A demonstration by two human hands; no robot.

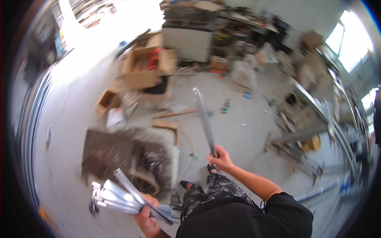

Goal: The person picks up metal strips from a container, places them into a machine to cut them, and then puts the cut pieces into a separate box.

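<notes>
My left hand is closed around a bundle of silvery metal profiles, which fan out to the left. One longer profile lies across the top of that bundle. In my right hand is a single long metal profile, gripped near its lower end and pointing up and away from me. Its far end is over the floor, apart from other things. Close to the left hand stands a dirty, dark-topped workbench or machine, its surface littered with small bits; motion blurs its details.
Ahead are open cardboard boxes and a pale cabinet. White sacks lie farther right. A metal frame with long bars stands on the right, a yellow bucket beneath it. Long pipes line the left side. A thin hose curves over the floor.
</notes>
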